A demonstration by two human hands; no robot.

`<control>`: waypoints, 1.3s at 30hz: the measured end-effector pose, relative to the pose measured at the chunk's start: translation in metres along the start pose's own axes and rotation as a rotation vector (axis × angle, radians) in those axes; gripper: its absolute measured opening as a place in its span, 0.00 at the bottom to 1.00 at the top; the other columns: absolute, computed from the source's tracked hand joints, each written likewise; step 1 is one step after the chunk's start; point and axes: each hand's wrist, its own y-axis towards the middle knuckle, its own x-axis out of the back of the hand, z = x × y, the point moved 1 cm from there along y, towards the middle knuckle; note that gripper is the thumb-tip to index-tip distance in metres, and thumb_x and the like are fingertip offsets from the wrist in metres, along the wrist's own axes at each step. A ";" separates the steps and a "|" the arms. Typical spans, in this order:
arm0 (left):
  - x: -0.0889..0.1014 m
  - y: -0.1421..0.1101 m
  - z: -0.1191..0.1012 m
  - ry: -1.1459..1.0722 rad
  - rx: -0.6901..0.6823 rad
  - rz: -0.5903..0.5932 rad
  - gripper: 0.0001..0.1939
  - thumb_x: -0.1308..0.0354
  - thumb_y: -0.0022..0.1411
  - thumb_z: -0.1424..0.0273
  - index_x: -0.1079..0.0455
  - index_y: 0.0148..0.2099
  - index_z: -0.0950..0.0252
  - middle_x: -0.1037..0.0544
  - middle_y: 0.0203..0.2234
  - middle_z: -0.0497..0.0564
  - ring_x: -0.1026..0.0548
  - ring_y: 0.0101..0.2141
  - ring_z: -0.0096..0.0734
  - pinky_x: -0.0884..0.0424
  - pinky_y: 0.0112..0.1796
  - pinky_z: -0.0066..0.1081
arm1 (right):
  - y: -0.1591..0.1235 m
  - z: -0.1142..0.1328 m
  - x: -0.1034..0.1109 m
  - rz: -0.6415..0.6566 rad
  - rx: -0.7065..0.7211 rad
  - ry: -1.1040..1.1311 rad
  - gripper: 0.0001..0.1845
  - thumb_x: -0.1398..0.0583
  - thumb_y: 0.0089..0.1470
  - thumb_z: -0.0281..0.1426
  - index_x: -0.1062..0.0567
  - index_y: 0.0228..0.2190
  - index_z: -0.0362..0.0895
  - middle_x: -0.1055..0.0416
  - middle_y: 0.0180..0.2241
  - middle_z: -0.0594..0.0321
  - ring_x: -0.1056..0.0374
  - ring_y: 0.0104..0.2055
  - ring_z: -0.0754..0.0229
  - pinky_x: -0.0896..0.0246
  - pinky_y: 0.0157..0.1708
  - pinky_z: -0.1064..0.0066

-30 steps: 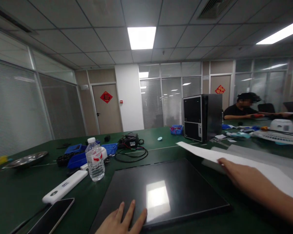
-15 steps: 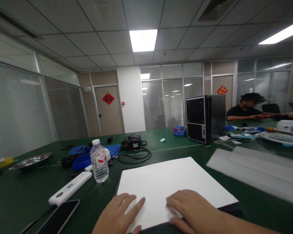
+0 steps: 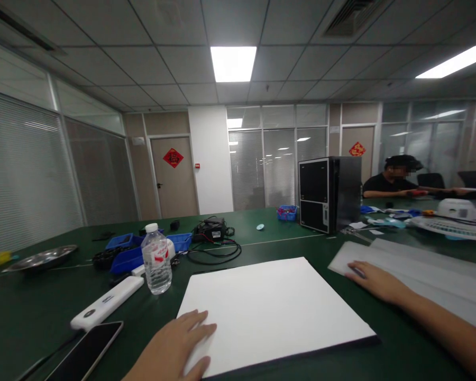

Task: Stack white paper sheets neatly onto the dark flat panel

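The white sheet (image 3: 273, 307) is laid flat on the table (image 3: 321, 370), directly in front of the wearer, with a dark edge (image 3: 351, 345) exposed beneath its near side. Its near left part is covered by the left hand (image 3: 170, 344), whose fingers are spread apart and closed on nothing; the sheet is probably being steadied by that light, flat contact. The right hand (image 3: 375, 280) is placed at the near left corner of the translucent sheets (image 3: 432, 272), off to the right. Its fingers are bent at the edge (whether the corner is actually pinched cannot be told). Such a thin edge is presumably most easily gripped at a corner. The translucent sheets are set beside the white one, apart from it, seemingly so that they can be reached by the right hand. The water bottle (image 3: 157, 264) and phone (image 3: 83, 354) are placed left of the white sheet, perhaps to leave its surface unobstructed.
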 end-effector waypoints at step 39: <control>-0.041 0.024 0.063 -0.213 0.282 -0.062 0.31 0.59 0.71 0.58 0.46 0.72 0.63 0.44 0.69 0.52 0.49 0.69 0.43 0.52 0.67 0.54 | -0.062 0.172 0.037 0.057 0.421 0.204 0.26 0.51 0.67 0.46 0.21 0.50 0.46 0.25 0.52 0.53 0.31 0.54 0.48 0.39 0.57 0.49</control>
